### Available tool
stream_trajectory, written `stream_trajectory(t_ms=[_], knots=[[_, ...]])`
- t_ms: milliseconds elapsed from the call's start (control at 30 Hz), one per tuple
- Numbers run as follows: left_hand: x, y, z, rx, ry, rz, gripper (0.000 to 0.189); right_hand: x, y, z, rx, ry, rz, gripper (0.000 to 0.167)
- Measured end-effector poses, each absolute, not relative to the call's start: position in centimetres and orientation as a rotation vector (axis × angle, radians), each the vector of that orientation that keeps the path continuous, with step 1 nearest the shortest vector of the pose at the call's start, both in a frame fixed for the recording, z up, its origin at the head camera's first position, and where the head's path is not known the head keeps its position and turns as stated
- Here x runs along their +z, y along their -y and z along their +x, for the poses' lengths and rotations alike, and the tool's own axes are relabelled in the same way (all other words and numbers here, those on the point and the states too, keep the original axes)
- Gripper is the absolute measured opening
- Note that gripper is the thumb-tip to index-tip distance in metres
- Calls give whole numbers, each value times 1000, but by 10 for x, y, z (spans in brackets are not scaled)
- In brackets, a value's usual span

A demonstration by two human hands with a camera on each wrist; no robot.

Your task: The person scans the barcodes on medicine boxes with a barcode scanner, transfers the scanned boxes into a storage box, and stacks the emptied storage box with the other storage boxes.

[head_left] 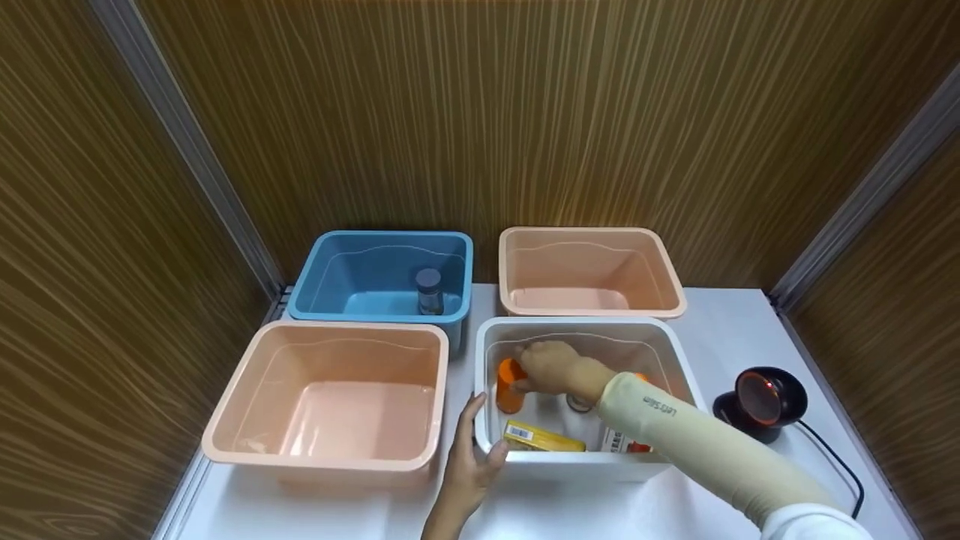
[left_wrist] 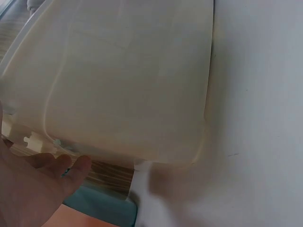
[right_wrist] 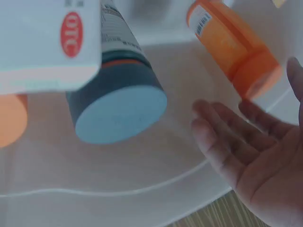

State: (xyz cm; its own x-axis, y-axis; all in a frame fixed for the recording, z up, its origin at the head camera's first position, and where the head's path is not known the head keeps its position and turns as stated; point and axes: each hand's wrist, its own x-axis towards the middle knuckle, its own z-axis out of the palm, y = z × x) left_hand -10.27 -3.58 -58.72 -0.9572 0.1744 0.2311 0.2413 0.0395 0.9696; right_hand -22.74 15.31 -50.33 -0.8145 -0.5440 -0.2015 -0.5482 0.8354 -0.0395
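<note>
My right hand (head_left: 556,367) reaches into the white bin (head_left: 577,324), beside an orange bottle (head_left: 510,397) at its left wall. In the right wrist view the fingers of this hand (right_wrist: 255,153) are loosely extended, fingertips right by the bottle's orange cap (right_wrist: 255,75). A dark-capped bottle (right_wrist: 118,101) and a white box (right_wrist: 45,42) marked OTC lie nearby. A yellow box (head_left: 551,438) lies along the bin's front wall. My left hand (head_left: 469,465) is at the bin's front left corner, thumb and fingers spread around it; in the left wrist view it overlaps the bin's wall (left_wrist: 128,85).
A peach bin (head_left: 322,466) stands on the left. Behind it a blue bin (head_left: 390,238) holds a grey-capped jar (head_left: 430,292). Another peach bin (head_left: 585,234) is behind the white one. On the right sits a black round device (head_left: 772,397) with a cable. Wood-grain walls enclose the table.
</note>
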Motion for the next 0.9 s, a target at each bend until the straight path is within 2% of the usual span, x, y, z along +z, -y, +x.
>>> stream_trajectory(t_ms=[133,233,400,667,900], knots=[[-587,36,-103,-2080,2240,-453,72,-516,-149,-227,20,-2825,-866,64],[-587,36,-103,-2082,2242,-457,72,-522,-147,-228,-13,-2810,-863,65],[-586,35,-104,-2102,2240,-437,72,-520,-149,-229,-61,-2801,-855,58],[-587,35,-104,-2054,2222,-452,72,-501,-160,-226,-82,-2780,-890,37],[-586,34,-104,-2113,2254,-402,70,-469,-176,-222,-195,-2831,-906,39]])
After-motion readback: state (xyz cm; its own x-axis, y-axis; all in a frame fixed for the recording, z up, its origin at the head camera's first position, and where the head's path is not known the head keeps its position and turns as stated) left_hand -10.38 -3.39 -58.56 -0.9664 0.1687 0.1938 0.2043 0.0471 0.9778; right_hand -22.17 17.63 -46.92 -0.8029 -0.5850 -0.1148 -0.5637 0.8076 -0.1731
